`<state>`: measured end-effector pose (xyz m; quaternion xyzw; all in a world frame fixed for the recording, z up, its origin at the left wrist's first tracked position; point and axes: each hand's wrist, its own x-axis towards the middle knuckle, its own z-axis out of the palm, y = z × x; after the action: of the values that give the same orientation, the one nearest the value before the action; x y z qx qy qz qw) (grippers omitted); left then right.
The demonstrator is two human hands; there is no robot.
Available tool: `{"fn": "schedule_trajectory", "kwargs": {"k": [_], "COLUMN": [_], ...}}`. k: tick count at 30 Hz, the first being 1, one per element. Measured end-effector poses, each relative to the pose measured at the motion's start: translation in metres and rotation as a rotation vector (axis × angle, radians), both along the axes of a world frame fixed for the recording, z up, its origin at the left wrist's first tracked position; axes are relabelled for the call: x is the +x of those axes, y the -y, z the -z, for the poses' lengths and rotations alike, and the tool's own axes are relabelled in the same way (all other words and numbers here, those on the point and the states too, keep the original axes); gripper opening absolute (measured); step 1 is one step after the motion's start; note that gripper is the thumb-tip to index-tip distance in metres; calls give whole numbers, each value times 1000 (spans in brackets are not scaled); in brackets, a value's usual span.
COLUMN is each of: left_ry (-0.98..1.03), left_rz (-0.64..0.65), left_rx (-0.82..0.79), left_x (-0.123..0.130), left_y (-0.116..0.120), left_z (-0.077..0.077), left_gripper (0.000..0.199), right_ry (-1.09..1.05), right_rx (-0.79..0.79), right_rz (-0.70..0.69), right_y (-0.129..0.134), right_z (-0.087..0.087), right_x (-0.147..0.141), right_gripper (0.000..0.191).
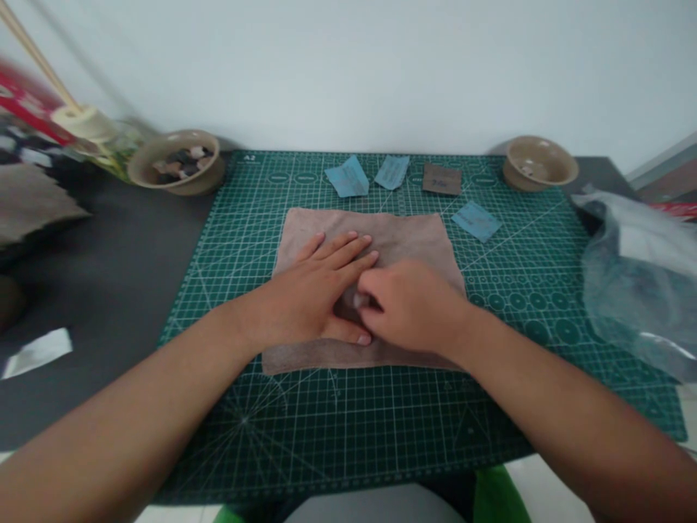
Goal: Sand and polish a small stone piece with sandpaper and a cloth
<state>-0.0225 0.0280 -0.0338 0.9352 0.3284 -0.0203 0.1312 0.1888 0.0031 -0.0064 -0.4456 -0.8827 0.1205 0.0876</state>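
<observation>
The left hand (302, 294) lies flat on a brownish cloth (414, 240), its fingers (348, 250) spread open and holding nothing. The right hand (408, 305) sits just beside it, fingers (375, 290) curled down into a fold near the cloth's middle; whether they grip anything, I cannot tell. The cloth lies on a green cutting mat (523, 378), with blue paper scraps (347, 176) beyond it and a bowl of small pieces (142, 163) at far left.

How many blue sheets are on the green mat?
3. A blue sheet and another lie at the mat's far edge; a third lies right of the cloth, which may hide more.
</observation>
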Motion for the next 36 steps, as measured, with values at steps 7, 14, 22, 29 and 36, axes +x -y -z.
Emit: {"fn": "schedule_trajectory", "kwargs": {"k": [7,14,22,29,36], "left_ry": [-14,-13,5,2,-21], "left_rz": [-3,-3,-5,-8,0], "left_rx": [-2,6,10,-11,-1], "left_x": [1,1,-1,0,-1], "left_y": [0,0,0,-1,-1], "left_z": [1,1,2,0,2], "left_gripper": [123,124,125,124,124], "right_ry": [74,-4,0,96,95], "right_rx": [53,-55,-44,94,5], "right_rz": [287,61,-41,281,155], "right_y": [-12,-8,-1,-14,-10], "right_z": [1,-1,-4,-2,-3], "right_x": [10,3,0,10,4], "right_gripper": [23,21,25,27,26]}}
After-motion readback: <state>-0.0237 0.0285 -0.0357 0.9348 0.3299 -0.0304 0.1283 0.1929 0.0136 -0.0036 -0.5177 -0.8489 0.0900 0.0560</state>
